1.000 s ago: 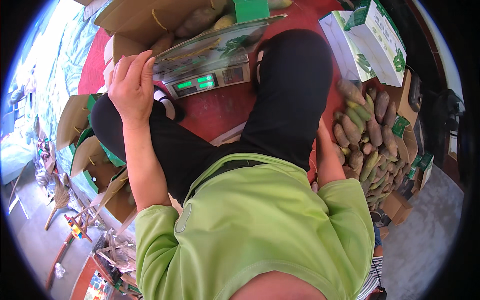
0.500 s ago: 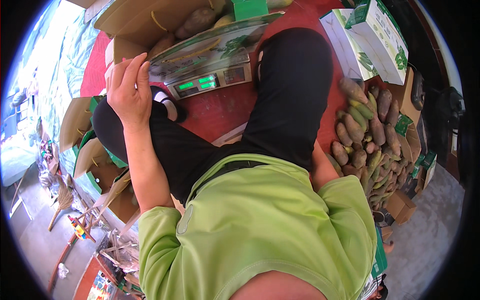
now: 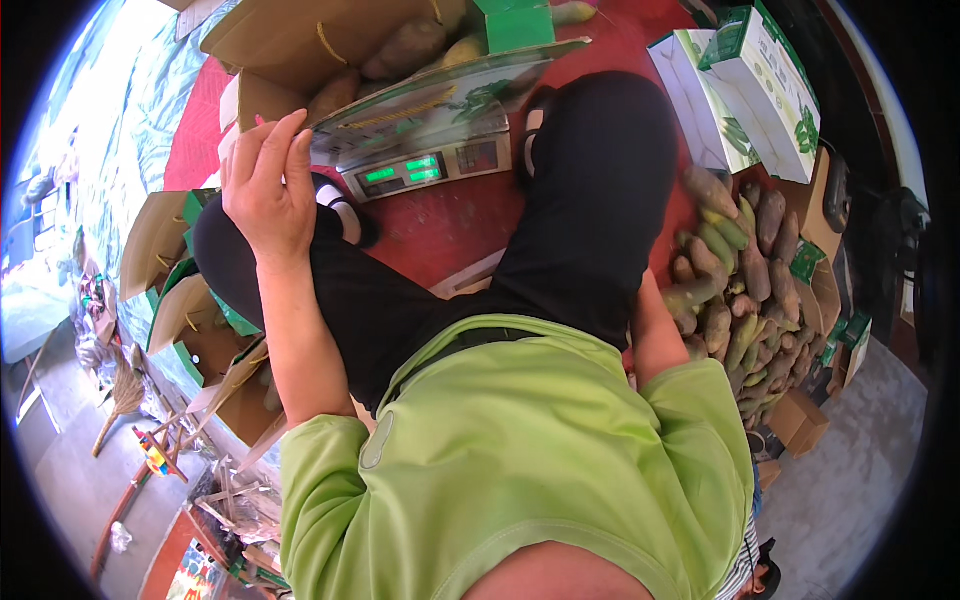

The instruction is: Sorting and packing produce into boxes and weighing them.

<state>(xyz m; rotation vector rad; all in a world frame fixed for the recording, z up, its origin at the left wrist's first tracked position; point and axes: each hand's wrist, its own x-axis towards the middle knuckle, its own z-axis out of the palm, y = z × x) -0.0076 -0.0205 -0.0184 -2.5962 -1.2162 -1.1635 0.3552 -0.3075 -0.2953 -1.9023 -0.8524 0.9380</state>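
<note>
My left hand (image 3: pixel 266 190) is raised over my left knee, fingers loosely stretched and apart, at the near left corner of an open carton (image 3: pixel 262 103). I cannot tell whether its fingertips touch the carton. Inside lie several long brown and yellowish vegetables (image 3: pixel 405 48). The carton rests on a scale (image 3: pixel 475 158) with lit green digits, its near flap folded outward over it. My right forearm (image 3: pixel 655 325) goes down behind my right thigh, which hides the hand. Beside that forearm is a heap of long brown and green vegetables (image 3: pixel 757 280).
White and green cartons (image 3: pixel 765 90) stand at the far right. Open brown cartons (image 3: pixel 190 315) stand left of my left leg. Red matting (image 3: pixel 435 225) covers the floor between my feet. A straw broom (image 3: pixel 125 395) lies farther left. Part of another person (image 3: pixel 765 575) shows at the lower right edge.
The whole view has shifted slightly, with the carton and scale a little lower and to the right. Some vegetables beside my right forearm lie differently. My left hand keeps its place by the carton corner.
</note>
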